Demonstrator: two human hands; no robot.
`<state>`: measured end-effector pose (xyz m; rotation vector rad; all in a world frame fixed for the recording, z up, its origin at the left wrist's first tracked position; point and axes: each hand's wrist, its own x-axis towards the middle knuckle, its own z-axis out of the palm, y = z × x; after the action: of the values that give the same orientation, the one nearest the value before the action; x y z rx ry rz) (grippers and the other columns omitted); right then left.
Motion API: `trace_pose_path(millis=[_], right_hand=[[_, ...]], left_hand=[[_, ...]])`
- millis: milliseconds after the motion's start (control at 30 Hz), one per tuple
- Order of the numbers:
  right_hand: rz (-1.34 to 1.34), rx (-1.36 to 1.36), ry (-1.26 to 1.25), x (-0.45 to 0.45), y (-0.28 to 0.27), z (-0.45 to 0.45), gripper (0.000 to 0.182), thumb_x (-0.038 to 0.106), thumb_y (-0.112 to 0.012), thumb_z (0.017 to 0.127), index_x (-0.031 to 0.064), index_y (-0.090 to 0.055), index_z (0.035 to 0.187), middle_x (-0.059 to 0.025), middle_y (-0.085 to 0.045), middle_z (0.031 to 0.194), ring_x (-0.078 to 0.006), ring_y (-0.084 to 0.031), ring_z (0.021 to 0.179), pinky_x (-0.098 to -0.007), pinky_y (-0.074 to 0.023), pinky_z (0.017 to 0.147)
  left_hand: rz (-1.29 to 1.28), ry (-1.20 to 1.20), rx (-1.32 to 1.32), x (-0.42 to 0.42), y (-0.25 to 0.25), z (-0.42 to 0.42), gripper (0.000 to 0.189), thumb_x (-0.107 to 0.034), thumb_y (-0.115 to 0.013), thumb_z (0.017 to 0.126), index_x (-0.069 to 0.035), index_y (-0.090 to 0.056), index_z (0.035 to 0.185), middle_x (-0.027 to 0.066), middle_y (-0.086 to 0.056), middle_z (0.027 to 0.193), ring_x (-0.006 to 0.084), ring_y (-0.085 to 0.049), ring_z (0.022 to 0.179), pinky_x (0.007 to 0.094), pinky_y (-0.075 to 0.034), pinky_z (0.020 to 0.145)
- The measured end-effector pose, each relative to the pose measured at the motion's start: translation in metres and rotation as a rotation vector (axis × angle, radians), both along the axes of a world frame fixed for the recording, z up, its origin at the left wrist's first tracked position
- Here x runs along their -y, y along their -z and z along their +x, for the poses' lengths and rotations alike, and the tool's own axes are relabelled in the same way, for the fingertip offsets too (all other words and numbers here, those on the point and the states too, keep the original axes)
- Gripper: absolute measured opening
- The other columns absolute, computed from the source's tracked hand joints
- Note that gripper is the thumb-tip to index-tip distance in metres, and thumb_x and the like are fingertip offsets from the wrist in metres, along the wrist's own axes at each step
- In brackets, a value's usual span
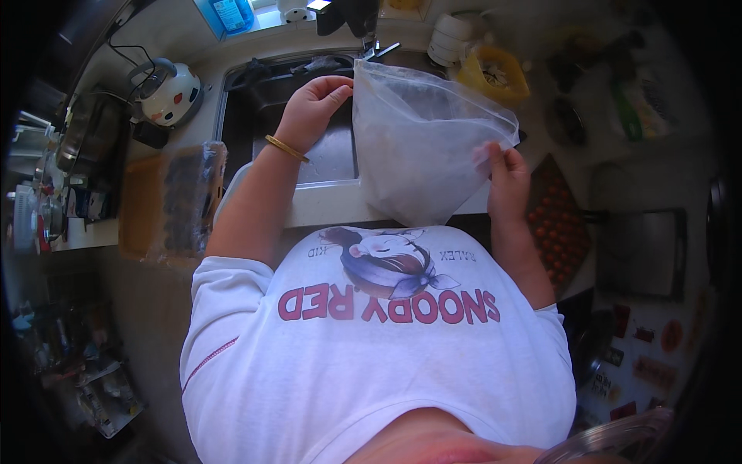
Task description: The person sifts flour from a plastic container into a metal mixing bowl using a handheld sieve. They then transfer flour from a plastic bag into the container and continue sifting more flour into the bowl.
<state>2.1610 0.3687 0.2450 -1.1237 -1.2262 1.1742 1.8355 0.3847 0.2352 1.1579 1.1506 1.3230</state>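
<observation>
A large translucent plastic bag point(414, 156) hangs spread out between my two hands, over the right part of the sink and the counter's front edge. With thumb and fingers, my left hand point(319, 107) pinches its upper left edge; a gold-coloured bangle point(287, 148) circles that wrist. My right hand point(508, 174) grips the bag's right edge, a little lower down. The bag's top edge sags between the hands, and whether anything lies inside cannot be told. Behind it, the metal sink point(272, 124) is partly hidden.
To the left are a spotted kettle point(171, 95) and an orange-brown tray point(139, 200) partly under clear plastic film. A yellow container point(517, 81) and stacked white bowls point(447, 40) stand behind the bag. Right of my right hand lies a board or tray with many small red round items point(553, 226).
</observation>
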Motion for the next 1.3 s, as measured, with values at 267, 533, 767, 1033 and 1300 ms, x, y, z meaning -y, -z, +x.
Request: trace_pose_path(millis=[267, 533, 767, 1033, 1300], right_hand=[[0.066, 0.017, 0.002, 0.008, 0.007, 0.007, 0.023, 0.026, -0.061, 0.092, 0.0038, -0.062, 0.087, -0.0031, -0.065, 0.081, -0.0092, -0.058, 0.072, -0.0227, -0.0463, 0.07], [0.246, 0.008, 0.079, 0.006, -0.011, -0.008, 0.029, 0.022, -0.061, 0.092, 0.0031, -0.051, 0.111, -0.0041, -0.063, 0.088, -0.0093, -0.058, 0.075, -0.0216, -0.0474, 0.071], [0.252, 0.055, 0.104, 0.001, -0.01, 0.009, 0.027, 0.024, -0.061, 0.092, 0.003, -0.051, 0.106, -0.0063, -0.063, 0.092, -0.0111, -0.061, 0.074, -0.0233, -0.0501, 0.067], [0.216, 0.007, 0.125, 0.007, -0.011, 0.006, 0.036, 0.027, -0.056, 0.094, 0.0013, -0.053, 0.118, -0.0085, -0.064, 0.101, -0.0131, -0.063, 0.081, -0.0253, -0.0519, 0.071], [0.232, 0.077, 0.13, 0.01, -0.014, 0.008, 0.04, 0.028, -0.051, 0.097, 0.0016, -0.05, 0.127, -0.0088, -0.064, 0.104, -0.0127, -0.062, 0.084, -0.0257, -0.0516, 0.076]], left_hand=[[0.232, -0.135, -0.345, -0.008, 0.007, 0.025, 0.03, -0.022, -0.054, 0.093, -0.004, -0.064, 0.115, 0.0126, -0.063, 0.109, 0.0234, -0.059, 0.1, 0.0345, -0.046, 0.091], [-0.011, -0.072, -0.248, -0.008, -0.011, 0.04, 0.033, -0.025, -0.06, 0.091, -0.001, -0.063, 0.114, 0.012, -0.066, 0.103, 0.0209, -0.064, 0.089, 0.0292, -0.051, 0.082], [0.062, -0.089, -0.219, -0.017, -0.013, 0.038, 0.038, -0.018, -0.064, 0.088, -0.001, -0.056, 0.12, 0.0116, -0.061, 0.112, 0.0186, -0.059, 0.101, 0.029, -0.047, 0.091], [0.122, 0.074, 0.109, -0.013, -0.009, 0.039, 0.061, -0.017, -0.055, 0.087, -0.003, -0.033, 0.142, 0.0141, -0.04, 0.143, 0.0257, -0.035, 0.134, 0.0337, -0.025, 0.111], [0.165, -0.044, -0.011, -0.024, -0.018, 0.042, 0.048, -0.012, -0.059, 0.085, 0.0, -0.048, 0.13, 0.0136, -0.053, 0.127, 0.0229, -0.049, 0.119, 0.0319, -0.036, 0.103]])
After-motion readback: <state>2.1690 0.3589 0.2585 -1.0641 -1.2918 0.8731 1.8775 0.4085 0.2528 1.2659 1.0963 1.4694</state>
